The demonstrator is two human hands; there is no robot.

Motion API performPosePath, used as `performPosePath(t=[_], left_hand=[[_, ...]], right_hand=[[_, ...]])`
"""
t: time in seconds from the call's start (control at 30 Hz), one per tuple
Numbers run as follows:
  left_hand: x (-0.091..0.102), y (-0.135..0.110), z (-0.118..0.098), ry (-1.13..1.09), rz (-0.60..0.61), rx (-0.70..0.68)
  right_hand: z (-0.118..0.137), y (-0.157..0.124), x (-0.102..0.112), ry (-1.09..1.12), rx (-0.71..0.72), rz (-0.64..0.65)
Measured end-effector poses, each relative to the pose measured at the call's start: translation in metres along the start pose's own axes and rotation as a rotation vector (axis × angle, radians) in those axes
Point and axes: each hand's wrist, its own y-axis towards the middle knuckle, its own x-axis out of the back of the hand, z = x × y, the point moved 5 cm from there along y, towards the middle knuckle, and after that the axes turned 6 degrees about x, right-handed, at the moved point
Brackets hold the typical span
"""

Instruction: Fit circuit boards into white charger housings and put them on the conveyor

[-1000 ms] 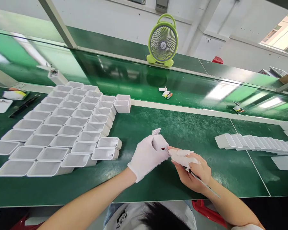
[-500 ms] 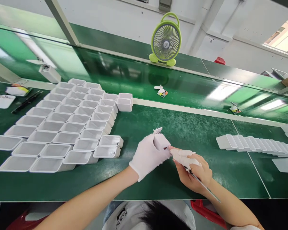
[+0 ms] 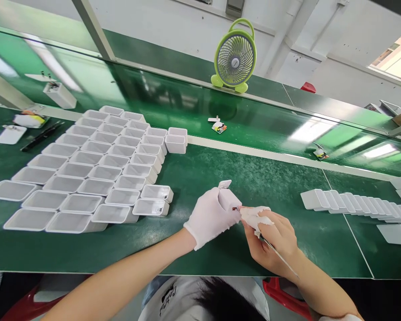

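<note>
Head view: gloved left hand (image 3: 209, 218) wrapped round white plastic housing (image 3: 229, 198); right hand (image 3: 276, 234), just beside, pinched slim metal tool (image 3: 281, 258) at housing's slot (image 3: 234, 208). Both grips unchanged from half second earlier; slot work apparently continued.

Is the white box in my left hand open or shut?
Apparently open: a white plate juts out at the far end of the white box; the opening itself is hidden.

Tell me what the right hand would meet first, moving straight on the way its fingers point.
Most likely the white box held in the left hand; the right hand is close beside its near end, though whether it touches the box is unclear.
</note>
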Motion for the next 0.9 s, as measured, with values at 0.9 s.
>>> performPosePath(t=[0.9], left_hand=[[-0.001, 0.006, 0.012, 0.011, -0.057, 0.052]], right_hand=[[-0.002, 0.0, -0.007, 0.055, -0.107, 0.027]])
